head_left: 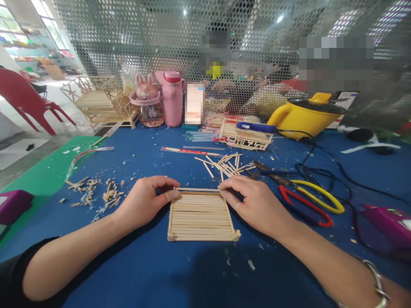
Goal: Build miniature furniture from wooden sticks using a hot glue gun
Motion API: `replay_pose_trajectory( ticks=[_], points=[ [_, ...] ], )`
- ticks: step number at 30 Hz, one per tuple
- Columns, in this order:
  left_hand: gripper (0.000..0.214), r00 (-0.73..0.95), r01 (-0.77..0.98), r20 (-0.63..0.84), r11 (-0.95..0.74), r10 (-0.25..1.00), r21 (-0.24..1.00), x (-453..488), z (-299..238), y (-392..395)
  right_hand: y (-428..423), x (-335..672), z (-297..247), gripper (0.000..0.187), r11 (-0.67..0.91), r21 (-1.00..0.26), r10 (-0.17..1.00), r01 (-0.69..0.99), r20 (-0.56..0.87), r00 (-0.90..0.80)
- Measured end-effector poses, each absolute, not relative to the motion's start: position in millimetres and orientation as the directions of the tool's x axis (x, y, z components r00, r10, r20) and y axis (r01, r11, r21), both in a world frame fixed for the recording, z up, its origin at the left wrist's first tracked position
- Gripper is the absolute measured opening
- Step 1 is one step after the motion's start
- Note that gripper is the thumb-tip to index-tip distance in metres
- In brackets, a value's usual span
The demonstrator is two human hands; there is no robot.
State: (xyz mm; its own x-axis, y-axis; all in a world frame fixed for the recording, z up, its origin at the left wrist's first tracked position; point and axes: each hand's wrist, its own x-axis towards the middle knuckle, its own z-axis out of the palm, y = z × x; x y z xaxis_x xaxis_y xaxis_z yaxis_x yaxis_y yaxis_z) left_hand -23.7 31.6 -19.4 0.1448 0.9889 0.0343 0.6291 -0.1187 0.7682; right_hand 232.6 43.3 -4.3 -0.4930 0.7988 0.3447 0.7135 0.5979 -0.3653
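Observation:
A small panel of wooden sticks [201, 218] laid side by side lies flat on the blue table in front of me. Along its far edge runs a single wooden stick [199, 189]. My left hand [149, 197] pinches the left end of that stick between thumb and fingers, at the panel's far left corner. At the opposite corner my right hand [248, 199] pinches the stick's right end. Short posts stand at the two near corners of the panel. Just beyond my right hand, loose cut sticks [229, 164] lie in a heap.
Red-and-yellow-handled pliers [308, 201] and a black cable lie at the right, near a yellow pot [308, 117]. A blue-handled tool [257, 126] rests on a small stick model [247, 139]. Pink bottles [173, 100] stand at the back; stick scraps [111, 192] lie left.

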Motion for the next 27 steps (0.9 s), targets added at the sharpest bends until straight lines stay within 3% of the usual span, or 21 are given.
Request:
replay_pose_trajectory(
  ticks=[12,18,24,27],
  points=[
    [0.024,0.141,0.672,0.012,-0.105,0.990,0.733,-22.7,-15.0,29.7,41.9,232.3,-2.5,0.011,0.541,-0.395,0.840,0.743,0.303,-0.450],
    [0.024,0.130,0.661,-0.001,-0.086,0.992,0.745,-22.3,-16.0,29.9,40.8,234.1,-4.4,0.029,0.506,-0.387,0.860,0.771,0.291,-0.419],
    [0.025,0.112,0.650,-0.007,-0.068,0.994,0.757,-22.4,-16.1,29.1,43.9,232.8,-3.1,0.009,0.506,-0.396,0.861,0.766,0.279,-0.425],
    [0.024,0.123,0.652,-0.003,-0.079,0.992,0.754,-22.3,-16.0,29.3,45.0,231.8,-4.6,0.011,0.535,-0.411,0.845,0.739,0.279,-0.456]
  ],
)
